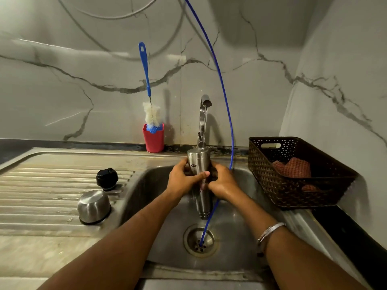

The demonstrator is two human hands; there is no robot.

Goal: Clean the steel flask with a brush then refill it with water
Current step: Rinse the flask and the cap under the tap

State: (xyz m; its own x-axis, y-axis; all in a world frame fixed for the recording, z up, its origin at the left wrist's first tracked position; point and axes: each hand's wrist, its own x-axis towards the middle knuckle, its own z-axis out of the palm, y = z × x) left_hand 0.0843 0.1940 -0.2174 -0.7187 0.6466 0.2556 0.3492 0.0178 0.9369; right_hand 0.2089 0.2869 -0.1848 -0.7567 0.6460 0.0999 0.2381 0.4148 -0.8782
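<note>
Gripping the steel flask (198, 164) with both hands over the sink (234, 222), left hand (184, 181) and right hand (222, 183) fingers curled around its body. Tilting it mouth-down under the running tap (204, 114); brush (149, 97) standing apart in the red cup (154, 141)

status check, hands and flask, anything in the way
Left hand and right hand both grip steel flask under running tap. Brush parked in red cup. Blue hose hangs beside flask.

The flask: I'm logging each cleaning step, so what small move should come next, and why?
Probably free the right hand and reach for the brush. Both hands grip the flask upside down over the sink, while the brush stands unused in the red cup.
</note>
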